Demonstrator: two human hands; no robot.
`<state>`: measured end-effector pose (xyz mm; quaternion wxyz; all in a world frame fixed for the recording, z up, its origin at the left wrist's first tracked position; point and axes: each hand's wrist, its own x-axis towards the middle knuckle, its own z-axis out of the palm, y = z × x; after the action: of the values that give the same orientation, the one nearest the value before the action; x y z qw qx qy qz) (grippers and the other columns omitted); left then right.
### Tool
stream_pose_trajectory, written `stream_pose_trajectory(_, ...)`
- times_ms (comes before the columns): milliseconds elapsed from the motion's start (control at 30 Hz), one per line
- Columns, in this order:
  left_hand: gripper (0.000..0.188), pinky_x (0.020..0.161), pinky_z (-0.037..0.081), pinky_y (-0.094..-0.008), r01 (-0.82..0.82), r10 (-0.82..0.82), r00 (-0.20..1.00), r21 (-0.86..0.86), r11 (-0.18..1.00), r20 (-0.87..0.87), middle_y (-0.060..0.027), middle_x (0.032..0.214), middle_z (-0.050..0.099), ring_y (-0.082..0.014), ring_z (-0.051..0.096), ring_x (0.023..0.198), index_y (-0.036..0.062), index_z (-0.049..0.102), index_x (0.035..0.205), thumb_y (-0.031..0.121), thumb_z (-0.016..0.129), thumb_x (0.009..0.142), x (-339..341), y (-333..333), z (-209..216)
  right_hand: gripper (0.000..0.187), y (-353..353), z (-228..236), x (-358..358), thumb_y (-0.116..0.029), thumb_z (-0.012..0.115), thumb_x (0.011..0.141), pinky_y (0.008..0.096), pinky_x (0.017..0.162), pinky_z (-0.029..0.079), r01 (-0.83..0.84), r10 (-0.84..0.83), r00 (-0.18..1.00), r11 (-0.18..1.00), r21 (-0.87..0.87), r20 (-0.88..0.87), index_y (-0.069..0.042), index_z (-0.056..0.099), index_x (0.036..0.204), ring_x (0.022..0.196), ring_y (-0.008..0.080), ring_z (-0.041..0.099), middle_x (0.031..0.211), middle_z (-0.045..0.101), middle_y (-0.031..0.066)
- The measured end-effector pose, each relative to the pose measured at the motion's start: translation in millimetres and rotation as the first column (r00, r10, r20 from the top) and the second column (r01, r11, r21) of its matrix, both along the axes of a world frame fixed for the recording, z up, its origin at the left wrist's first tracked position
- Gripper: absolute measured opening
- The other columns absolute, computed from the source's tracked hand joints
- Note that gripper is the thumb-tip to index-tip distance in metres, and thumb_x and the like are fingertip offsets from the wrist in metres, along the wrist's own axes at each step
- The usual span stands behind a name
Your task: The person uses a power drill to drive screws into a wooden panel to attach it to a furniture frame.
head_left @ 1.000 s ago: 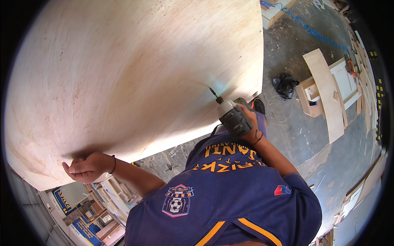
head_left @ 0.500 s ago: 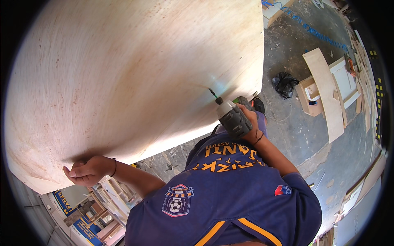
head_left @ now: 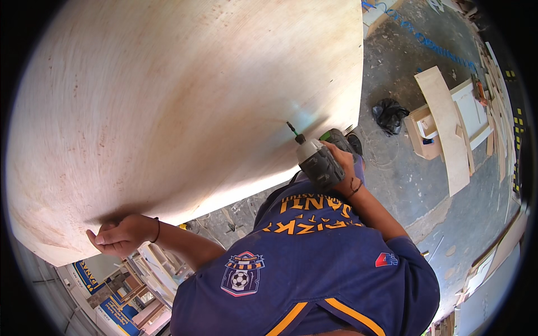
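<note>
A cordless impact driver (head_left: 319, 161), grey and black with a green-trimmed battery, is gripped in my right hand (head_left: 344, 163). Its bit (head_left: 291, 129), dark with a green band, points up and away toward the large pale plywood board (head_left: 168, 101). A bluish light patch shows on the board beyond the tip; whether the tip touches the wood I cannot tell. My left hand (head_left: 124, 235) is at the board's near left edge, palm side turned up and fingers curled closed. What those fingers hold, if anything, is hidden.
On the concrete floor (head_left: 386, 168) to the right lie a black plastic bag (head_left: 390, 116), a wooden box (head_left: 424, 131) and a long plywood strip (head_left: 445, 126). A coiled blue hose (head_left: 431, 47) runs behind them. Wooden frames (head_left: 157, 271) stand at lower left.
Both hands keep nearly the same places and grips. The board and floor have shifted slightly in the view, and the driver sits a touch lower against the board.
</note>
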<state>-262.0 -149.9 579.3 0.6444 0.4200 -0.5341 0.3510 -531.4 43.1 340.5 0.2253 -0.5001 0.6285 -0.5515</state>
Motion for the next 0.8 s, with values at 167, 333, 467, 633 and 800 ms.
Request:
stream_pose_trajectory(167,0.040,0.046,0.036,-0.0193,0.011,-0.011,1.000,-0.013,1.000,0.011,0.0038,0.061,0.041,-0.0057,0.040,0.053,-0.0065,0.059,0.101,0.027,0.038,0.098,-1.7,-1.0,-0.2,0.051,0.4,-3.9,-8.6,-0.024,0.073,0.064,0.0326,0.063,0.051,-0.027,0.027,0.993,1.000,0.008,-0.115,-0.004,0.056,0.108,0.072,0.0275,0.065,0.083,0.065,0.0117)
stream_pose_trajectory(333,0.040,0.046,0.036,-0.0194,-0.013,0.014,1.000,-0.019,1.000,0.018,0.0040,0.061,0.042,-0.0054,0.040,0.053,-0.0065,0.059,0.100,0.028,0.038,0.098,-1.6,0.4,2.7,0.051,0.1,0.3,-6.4,-0.025,0.073,0.065,0.0327,0.064,0.051,-0.034,0.034,0.999,0.999,0.012,-0.038,-0.004,0.056,0.109,0.073,0.0276,0.065,0.084,0.065,0.0120)
stream_pose_trajectory(467,0.040,0.046,0.036,-0.0194,-0.028,0.029,0.999,-0.028,0.999,0.034,0.0040,0.060,0.042,-0.0052,0.040,0.052,-0.0067,0.060,0.099,0.028,0.039,0.097,1.6,2.1,2.7,0.051,0.7,5.5,-13.3,-0.025,0.073,0.065,0.0329,0.066,0.051,-0.069,0.072,0.991,0.997,0.025,-0.109,-0.004,0.056,0.109,0.075,0.0277,0.065,0.085,0.065,0.0121)
stream_pose_trajectory(633,0.038,0.044,0.033,-0.0193,0.025,-0.024,1.000,-0.038,0.999,0.019,0.0038,0.059,0.042,-0.0049,0.039,0.050,-0.0076,0.060,0.099,0.025,0.041,0.097,2.8,2.5,0.1,0.050,3.8,5.6,-1.2,-0.020,0.074,0.065,0.0329,0.067,0.051,-0.053,0.046,0.992,0.997,0.057,0.116,-0.005,0.055,0.109,0.076,0.0292,0.065,0.087,0.065,0.0123)
stream_pose_trajectory(800,0.036,0.047,0.039,-0.0232,0.092,-0.091,0.993,0.014,0.996,-0.076,-0.0023,0.064,0.052,-0.0089,0.045,0.054,-0.0045,0.061,0.097,0.024,0.039,0.097,5.4,-3.8,-10.8,0.054,4.3,-1.4,-9.9,-0.015,0.074,0.068,0.0297,0.071,0.050,-0.096,0.093,0.995,0.990,0.101,0.032,-0.002,0.051,0.116,0.080,0.0218,0.066,0.091,0.066,0.0109)
